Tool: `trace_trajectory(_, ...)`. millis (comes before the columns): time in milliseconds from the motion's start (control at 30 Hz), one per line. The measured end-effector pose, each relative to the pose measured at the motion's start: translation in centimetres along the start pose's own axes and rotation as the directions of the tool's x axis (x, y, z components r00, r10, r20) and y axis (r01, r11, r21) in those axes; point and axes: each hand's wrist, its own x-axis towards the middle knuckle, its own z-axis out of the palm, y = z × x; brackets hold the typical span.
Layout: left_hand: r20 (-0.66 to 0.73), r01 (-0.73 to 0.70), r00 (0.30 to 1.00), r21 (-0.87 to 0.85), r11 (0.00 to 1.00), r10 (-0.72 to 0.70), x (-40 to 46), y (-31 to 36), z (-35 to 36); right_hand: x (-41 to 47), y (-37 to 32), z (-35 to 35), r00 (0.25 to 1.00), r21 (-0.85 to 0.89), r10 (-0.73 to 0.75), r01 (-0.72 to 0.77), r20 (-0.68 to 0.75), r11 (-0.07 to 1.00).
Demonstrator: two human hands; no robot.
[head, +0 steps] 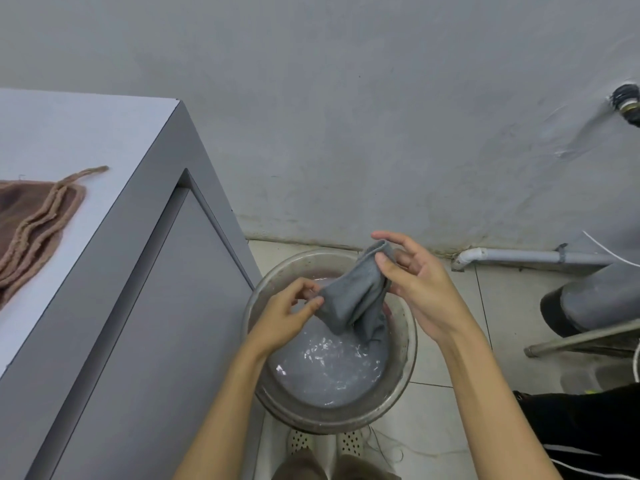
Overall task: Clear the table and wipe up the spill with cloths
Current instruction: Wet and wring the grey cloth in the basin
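Observation:
A wet grey cloth (356, 296) hangs over a metal basin (403, 372) of cloudy water on the floor. My left hand (284, 315) pinches the cloth's left lower edge between thumb and fingers. My right hand (415, 289) holds the cloth's upper end, thumb pressed on it and fingers spread behind. A brown cloth (31, 230) lies folded on the white table (86, 140) at the left.
The table's grey side panel (156, 323) stands close to the basin's left. A white pipe (519, 256) runs along the wall base. A wall tap (627, 103) is at the upper right. Another person's dark clothing (588, 427) is at the lower right. White slippers (325, 441) sit below the basin.

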Motion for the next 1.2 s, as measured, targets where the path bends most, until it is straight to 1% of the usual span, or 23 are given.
trace_trajectory(67, 0.073, -0.007, 0.997, 0.046, 0.999, 0.004, 0.1, 0.1, -0.1, -0.1, -0.1, -0.1, 0.999, -0.059, -0.03, 0.032, 0.027, 0.998)
trace_trajectory(133, 0.178, -0.054, 0.984, 0.116, 0.992, 0.032, 0.2, 0.3, 0.1, -0.3, -0.1, 0.2, 0.995, -0.122, -0.057, 0.066, 0.076, 0.99)
trace_trajectory(233, 0.272, -0.136, 0.956, 0.089, 0.987, 0.107, 0.4, 0.7, 0.8, -0.4, -0.2, 0.4, 0.982, -0.182, -0.096, 0.125, 0.161, 0.975)
trace_trajectory(300, 0.286, -0.148, 0.951, 0.079, 0.986, 0.12, 0.3, 1.2, 1.2, -0.4, -0.3, 0.3, 0.975, -0.231, -0.111, 0.154, 0.19, 0.961)
trace_trajectory(367, 0.231, -0.1, 0.97, 0.099, 0.99, 0.075, 0.3, 1.5, 1.1, -0.5, -0.5, 0.2, 0.979, -0.248, -0.119, 0.158, 0.166, 0.956)
trace_trajectory(433, 0.073, -0.052, 0.996, 0.147, 0.988, 0.041, 0.2, 1.8, 0.2, -0.5, -0.6, 0.0, 0.987, -0.217, -0.12, 0.141, 0.107, 0.966)
trace_trajectory(467, -0.011, -0.043, 0.999, 0.151, 0.988, 0.045, 0.2, 2.0, -0.2, -0.6, -0.7, -0.2, 0.99, -0.202, -0.12, 0.133, 0.079, 0.97)
trace_trajectory(500, -0.061, -0.035, 0.997, 0.122, 0.992, 0.042, 0.2, 2.4, -0.7, -0.6, -0.9, -0.2, 0.99, -0.195, -0.125, 0.135, 0.063, 0.972)
trace_trajectory(533, -0.05, -0.026, 0.998, 0.074, 0.997, 0.029, 0.3, 3.0, -1.1, -0.6, -1.1, -0.1, 0.989, -0.198, -0.135, 0.144, 0.06, 0.97)
trace_trajectory(567, 0.017, -0.024, 1.0, 0.032, 0.999, 0.023, 0.4, 3.7, -1.2, -0.6, -1.1, 0.1, 0.987, -0.211, -0.147, 0.158, 0.068, 0.965)
trace_trajectory(633, 0.155, -0.085, 0.985, 0.011, 0.996, 0.082, 0.9, 5.2, -0.8, -0.6, -1.0, 1.0, 0.981, -0.213, -0.169, 0.185, 0.091, 0.959)
trace_trajectory(667, 0.152, -0.117, 0.982, 0.02, 0.993, 0.113, 1.1, 5.9, -0.5, -0.6, -0.9, 1.5, 0.98, -0.191, -0.175, 0.191, 0.095, 0.963)
trace_trajectory(733, 0.07, -0.132, 0.989, 0.007, 0.991, 0.131, 1.5, 6.9, -0.2, -0.4, -0.4, 1.9, 0.981, -0.16, -0.177, 0.187, 0.075, 0.969)
trace_trajectory(800, 0.013, -0.123, 0.992, -0.09, 0.988, 0.124, 1.5, 7.7, -0.4, -0.1, 0.7, 1.2, 0.988, -0.229, -0.132, 0.147, 0.076, 0.962)
trace_trajectory(867, -0.022, -0.104, 0.995, -0.181, 0.978, 0.102, 1.4, 8.5, -0.8, 0.4, 2.7, 0.4, 0.991, -0.393, -0.001, 0.055, 0.136, 0.918)
trace_trajectory(900, -0.033, -0.092, 0.996, -0.234, 0.968, 0.087, 1.3, 8.9, -1.0, 0.5, 4.2, 0.4, 0.989, -0.524, 0.032, 0.05, 0.145, 0.85)
trace_trajectory(933, -0.038, -0.085, 0.996, -0.281, 0.956, 0.077, 1.2, 9.2, -1.2, 0.6, 5.5, 0.6, 0.991, -0.634, 0.038, 0.053, 0.129, 0.771)
trace_trajectory(967, -0.041, -0.077, 0.997, -0.324, 0.943, 0.068, 1.0, 9.3, -1.4, 0.7, 6.6, 0.7, 0.996, -0.688, 0.036, 0.026, 0.076, 0.726)
trace_trajectory(1033, -0.05, -0.026, 0.999, -0.418, 0.908, 0.006, 0.6, 9.0, -1.8, 0.9, 7.2, 1.0, 0.996, -0.66, -0.01, -0.052, -0.09, 0.749)
trace_trajectory(1100, -0.076, 0.091, 0.986, -0.492, 0.866, -0.147, -0.2, 7.8, -2.5, 1.2, 6.7, 0.9, 0.976, -0.572, -0.049, -0.082, -0.21, 0.816)
trace_trajectory(1133, -0.08, 0.169, 0.969, -0.483, 0.859, -0.235, -0.5, 7.0, -2.8, 1.4, 6.4, 0.8, 0.97, -0.513, -0.054, -0.077, -0.236, 0.855)
trace_trajectory(1167, -0.086, 0.255, 0.946, -0.403, 0.879, -0.313, -0.9, 6.2, -3.0, 1.4, 5.9, 0.9, 0.969, -0.468, -0.062, -0.06, -0.24, 0.882)
trace_trajectory(1200, -0.105, 0.328, 0.925, -0.262, 0.908, -0.364, -1.1, 5.1, -3.1, 1.4, 5.3, 1.2, 0.969, -0.448, -0.073, -0.042, -0.237, 0.893)
